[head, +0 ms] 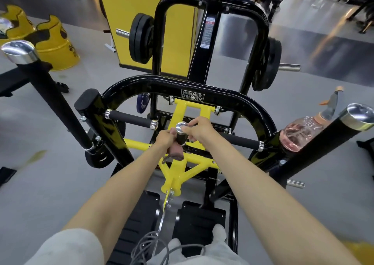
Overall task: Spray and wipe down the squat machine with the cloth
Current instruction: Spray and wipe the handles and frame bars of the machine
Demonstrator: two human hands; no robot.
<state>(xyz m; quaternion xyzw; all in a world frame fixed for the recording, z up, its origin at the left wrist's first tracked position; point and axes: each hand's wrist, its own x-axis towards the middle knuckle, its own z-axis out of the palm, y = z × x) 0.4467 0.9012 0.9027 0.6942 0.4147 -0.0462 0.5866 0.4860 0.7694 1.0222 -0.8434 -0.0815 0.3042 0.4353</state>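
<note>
The squat machine has a black curved frame [153, 84] and a yellow inner frame [178, 171]. At its middle stands a short black handle [180, 137] with a chrome cap. My left hand [165, 138] sits against the handle's left side and holds a brownish cloth [176, 154], which hangs below the hand. My right hand [197, 128] grips the top of the handle from the right, thumb on the chrome cap. A clear pink spray bottle [301, 132] with an orange trigger rests on the frame's right end.
Two long black bars with chrome caps rise at the left [50, 100] and right [315, 143]. Weight plates [140, 38] hang on the rear uprights. Black foot plates [139, 220] lie below my arms. Yellow barrels [58, 48] stand on the grey floor at left.
</note>
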